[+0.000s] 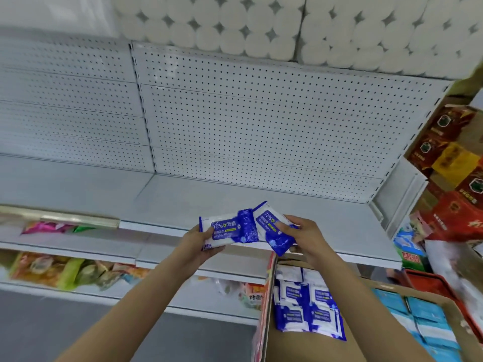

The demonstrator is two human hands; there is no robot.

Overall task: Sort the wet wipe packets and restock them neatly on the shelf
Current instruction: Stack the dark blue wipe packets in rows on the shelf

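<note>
Wet wipe packets, blue and white, are being held at mid-frame: the left hand [202, 242] is gripping one packet [228, 229], the right hand [304, 237] pinching another [274, 231]. The shelf [183, 202] behind them is showing no packets, so restocking looks barely begun; many are waiting in the cardboard box [308, 343] at lower right. Open room is lying leftward; the shelf's front edge is running just beneath the hands.
</note>
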